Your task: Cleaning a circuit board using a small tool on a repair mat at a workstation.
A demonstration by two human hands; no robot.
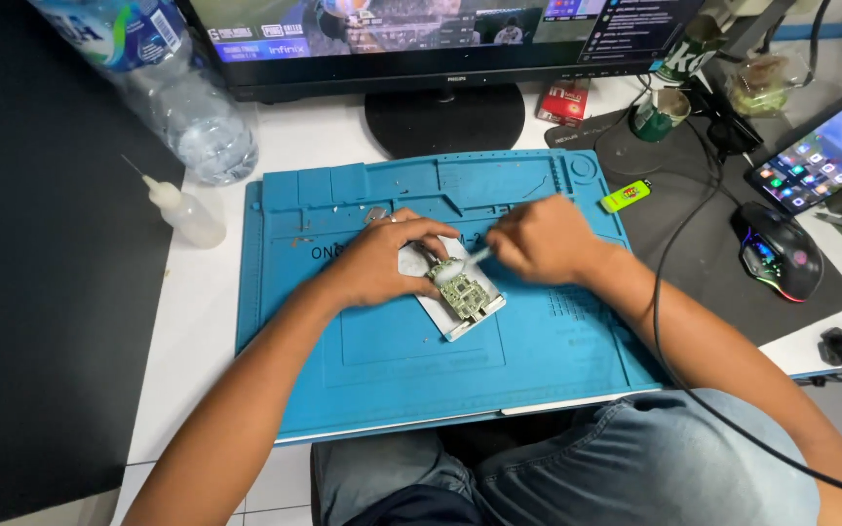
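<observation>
Green circuit board (463, 292), small and rectangular, lies on a white rectangular pad (455, 314) near the middle of a blue silicone work mat (382, 360), which covers much of a white table (197, 312).

Going from left to right: a clear plastic water bottle (182, 102) stands at the far left of the table, with a small white squeeze bottle with a needle tip (182, 209) lying just in front of it, beside the mat's left edge. The left hand (382, 263) rests on the mat with its fingers curled over the upper left part of the white pad, pressing it down next to the board. The right hand (538, 239) is closed around a thin white stick-like tool (475, 258), pinching it so its tip points at the board's upper edge. Beyond the hands, a black monitor stand (443, 117) sits at the back. To the right of the mat lie a lime green lighter (627, 196) and a black computer mouse with coloured lights (780, 251) on a dark grey pad (713, 253). A black cable (660, 321) crosses the right forearm.
</observation>
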